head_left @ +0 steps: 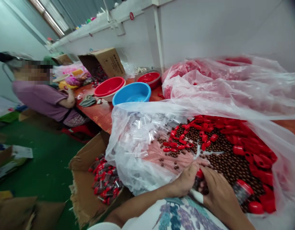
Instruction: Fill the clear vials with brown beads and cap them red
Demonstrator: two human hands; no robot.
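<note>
Both hands meet low in the middle, close against the patterned shirt. My left hand point(187, 179) is closed around a small clear bottle point(197, 184) with a red top and dark contents. My right hand point(217, 188) wraps the same bottle from the other side, its fingers hiding much of it. Just beyond them spread many brown balls point(221, 153) on a plastic sheet. Red plastic caps point(260, 159) are heaped along the right. Beside my right hand lies another clear bottle point(243, 191) with a red cap. Clear empty tubes point(145, 127) are piled to the left.
An open cardboard box point(82, 191) with several red-topped bottles stands below left. Behind the plastic sheet are a blue basin point(131, 93), a red basin point(109, 87) and a large plastic bag point(224, 80) of red parts. A person point(39, 92) sits at the table's far left.
</note>
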